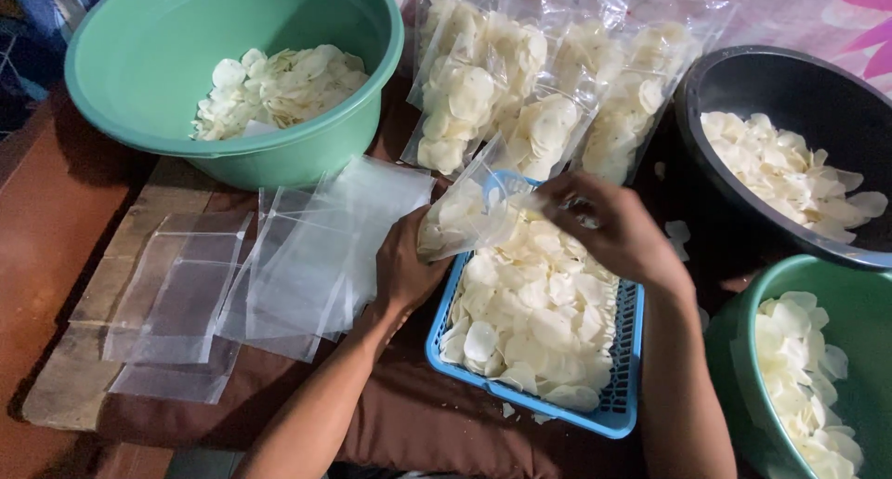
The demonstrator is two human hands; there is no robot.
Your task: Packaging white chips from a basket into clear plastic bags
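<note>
Overhead, a person's left hand (404, 270) is gripping a small clear plastic bag (465, 214), fingers wrapped around its lower end, and holding it tilted with its mouth open above a blue slotted plastic basket (618, 405) heaped with pale, thin round chips (534, 316). The bag is already partly filled with the same chips. The right hand (609, 228) is hovering at the bag's mouth, its fingertips pinched together, apparently on chips, though what they are pinching is too blurred to make out. To the left of the basket, a loose pile of empty flat clear bags (269, 265) is lying on the brown cloth-covered surface. Behind the hands, several filled, upright clear bags (520, 89) are leaning in a row. A large green plastic basin (167, 98) at top left, a black round bowl (790, 89) at right and a second green basin (734, 358) at bottom right are each holding more chips.
</note>
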